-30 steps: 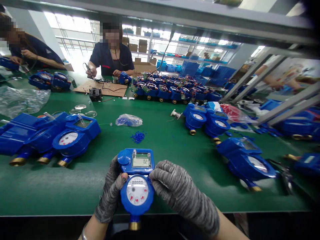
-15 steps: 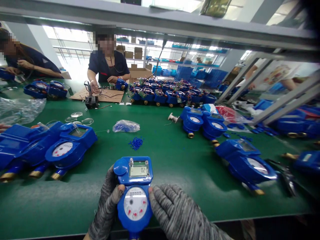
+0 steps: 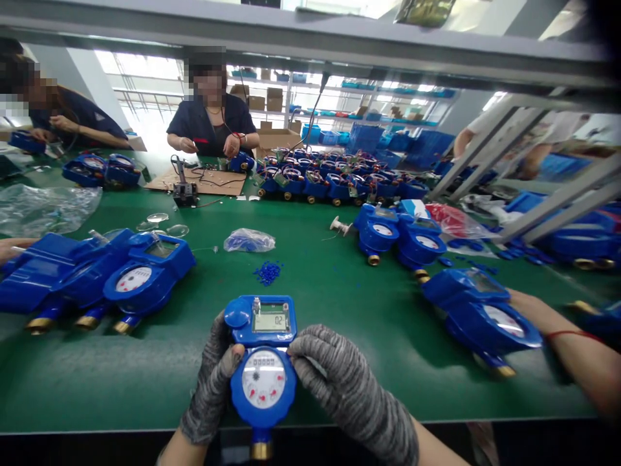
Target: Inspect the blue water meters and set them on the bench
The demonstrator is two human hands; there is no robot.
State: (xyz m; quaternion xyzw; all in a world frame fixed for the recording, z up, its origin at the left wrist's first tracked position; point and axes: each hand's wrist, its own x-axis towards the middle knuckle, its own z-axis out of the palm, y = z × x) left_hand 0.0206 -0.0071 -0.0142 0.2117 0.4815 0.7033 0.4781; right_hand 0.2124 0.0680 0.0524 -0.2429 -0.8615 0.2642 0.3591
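The gloved left hand [image 3: 211, 382] grasps the left side of a blue meter [image 3: 262, 370] at the near edge of the green table [image 3: 359, 298]. The gloved right hand [image 3: 349, 385] has its fingertips bent against the meter's right side, level with the gap between screen [image 3: 270, 322] and dial [image 3: 262, 383]; whether they pinch something small, I cannot tell. Beyond the meter lies a heap of blue bits [image 3: 268, 274], with a clear bag [image 3: 249, 241] farther off. At right, another person's arm [image 3: 572, 340] reaches behind a tilted meter [image 3: 480, 314].
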